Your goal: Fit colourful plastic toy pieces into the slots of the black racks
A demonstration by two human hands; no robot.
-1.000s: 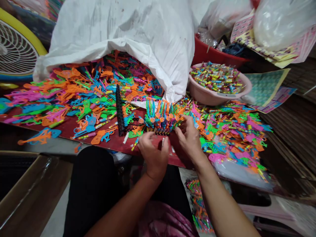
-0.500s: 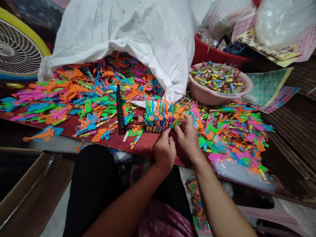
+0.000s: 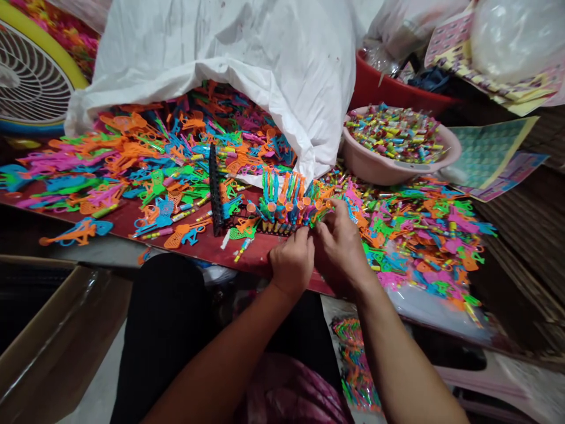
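Observation:
A row of small plastic toys (image 3: 289,207) in orange, blue and green stands upright in a black rack (image 3: 277,228). My left hand (image 3: 292,259) is at the rack's front edge, fingers curled in and closed; what they hold is hidden. At the row's right end is my right hand (image 3: 343,246), its thumb and index finger bent around a plastic toy (image 3: 324,206). The thumb sits close to my left fingertips. A black toothed upright strip (image 3: 215,189) rises at the rack's left. A loose green toy (image 3: 242,231) lies beside it.
Loose plastic toys (image 3: 66,165) spill from a white sack (image 3: 229,35) across the red table (image 3: 260,259). More toys (image 3: 424,235) lie to the right. A pink basin (image 3: 397,168) holds wrapped pieces. A fan (image 3: 35,76) stands left, a cardboard box (image 3: 66,335) below.
The view has shifted slightly. My left hand's fingers have curled in more, and my right thumb stays close beside them at the row's right end.

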